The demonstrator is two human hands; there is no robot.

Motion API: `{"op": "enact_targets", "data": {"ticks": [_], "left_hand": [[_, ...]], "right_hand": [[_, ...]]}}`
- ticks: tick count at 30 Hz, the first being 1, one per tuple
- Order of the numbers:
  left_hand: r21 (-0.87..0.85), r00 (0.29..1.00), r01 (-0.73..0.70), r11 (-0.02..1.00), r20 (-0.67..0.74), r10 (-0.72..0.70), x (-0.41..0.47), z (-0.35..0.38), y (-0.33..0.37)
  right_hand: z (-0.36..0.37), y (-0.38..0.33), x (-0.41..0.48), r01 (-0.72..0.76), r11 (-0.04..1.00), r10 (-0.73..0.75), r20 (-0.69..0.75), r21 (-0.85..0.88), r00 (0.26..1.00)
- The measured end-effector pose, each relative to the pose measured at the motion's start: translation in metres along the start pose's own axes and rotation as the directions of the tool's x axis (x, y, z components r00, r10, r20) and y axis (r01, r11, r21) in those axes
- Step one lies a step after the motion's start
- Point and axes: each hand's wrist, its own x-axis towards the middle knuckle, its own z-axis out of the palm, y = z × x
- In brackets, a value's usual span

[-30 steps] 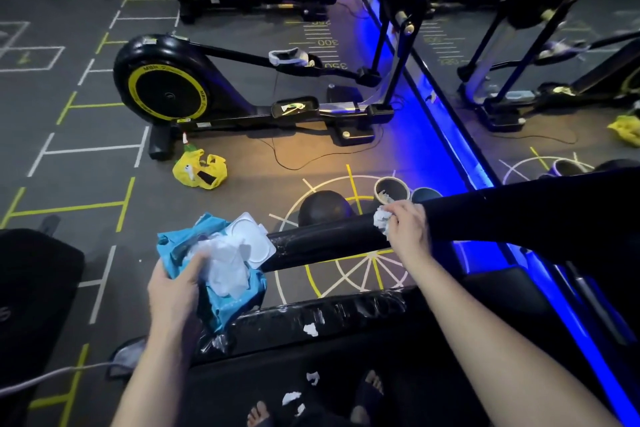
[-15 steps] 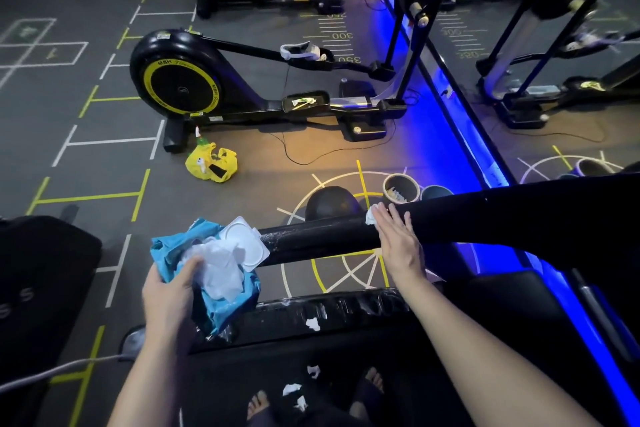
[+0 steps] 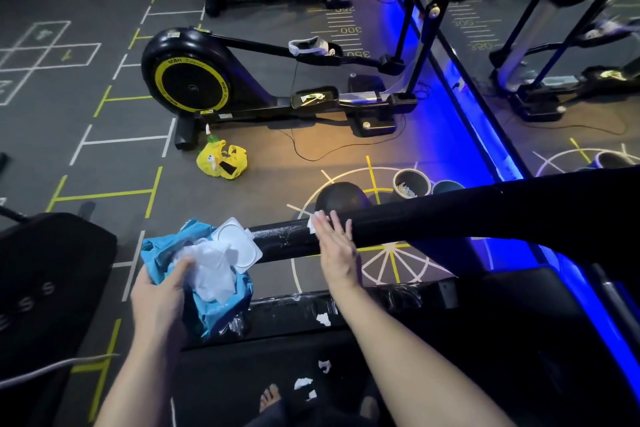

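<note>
A thick black padded handrail of a treadmill runs across the view from centre to right. My right hand lies flat on it with straight fingers, pressing a small white wipe against the rail. A wet, streaky patch shows on the rail left of the wipe. My left hand grips a blue pack of wet wipes with its white lid flipped open and crumpled white wipes bulging out.
White tissue scraps lie on the black treadmill frame and deck below, near my bare foot. On the floor are a yellow bag, a black ball, two round bins and an elliptical trainer. A mirror wall with a blue light strip stands right.
My right hand has opened from a curled grip on the wipe to a flat palm and slid left along the rail. My left hand still holds the pack.
</note>
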Motion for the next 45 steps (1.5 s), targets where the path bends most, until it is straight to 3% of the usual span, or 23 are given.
{"op": "enact_targets", "data": {"ticks": [6,9,11,13,15,18,21,23,26,30,33,38,41,45], "left_hand": [[0.029,1.000,-0.012,1.000,0.026,0.011,0.008,-0.009,0.009],[0.019,0.998,-0.001,1.000,0.056,0.000,0.013,-0.011,0.012],[0.005,0.997,0.018,1.000,0.072,-0.018,0.016,-0.012,0.015],[-0.006,0.996,0.025,1.000,0.091,-0.025,0.016,-0.010,0.018],[-0.020,0.993,0.035,0.999,0.112,-0.033,0.014,-0.007,0.022],[-0.032,0.987,0.037,0.999,0.160,-0.031,0.010,0.000,0.024],[-0.031,0.981,0.050,0.998,0.190,-0.044,0.008,0.005,0.024],[-0.028,0.980,0.059,0.998,0.190,-0.053,0.008,0.007,0.022],[-0.023,0.981,0.063,0.998,0.187,-0.057,0.004,0.008,0.020],[-0.029,0.986,0.056,0.998,0.161,-0.051,-0.003,0.011,0.017],[-0.032,0.991,0.061,0.998,0.117,-0.057,-0.004,0.019,0.016],[-0.016,0.993,0.036,0.999,0.111,-0.034,-0.013,0.045,0.015],[-0.015,0.995,0.014,1.000,0.095,-0.012,-0.021,0.059,0.018],[-0.027,0.999,-0.010,1.000,0.049,0.011,-0.029,0.071,0.011]], "right_hand": [[0.024,-0.027,-0.003,0.066,0.998,-0.064,0.145,-0.008,0.987],[0.014,-0.037,-0.001,0.030,0.998,-0.040,0.180,0.056,0.983],[-0.005,-0.046,0.003,-0.061,0.989,0.040,0.152,0.136,0.988],[-0.031,-0.051,0.003,-0.175,0.967,0.173,0.028,0.183,0.985],[-0.059,-0.044,0.001,-0.324,0.921,0.351,-0.102,0.218,0.931],[-0.100,-0.012,0.005,-0.517,0.826,0.562,-0.249,0.227,0.789],[-0.136,0.025,0.020,-0.622,0.740,0.671,-0.339,0.256,0.659],[-0.150,0.040,0.031,-0.660,0.702,0.710,-0.323,0.266,0.625],[-0.155,0.048,0.042,-0.662,0.714,0.700,-0.216,0.227,0.681],[-0.142,0.047,0.040,-0.588,0.803,0.592,-0.242,0.097,0.768],[-0.121,0.033,0.028,-0.528,0.848,0.529,-0.165,0.053,0.833],[-0.097,0.018,0.012,-0.462,0.871,0.459,0.059,0.169,0.886],[-0.117,0.017,0.009,-0.489,0.822,0.525,-0.056,0.291,0.849],[-0.158,0.052,0.029,-0.488,0.830,0.555,-0.331,0.270,0.763]]}}
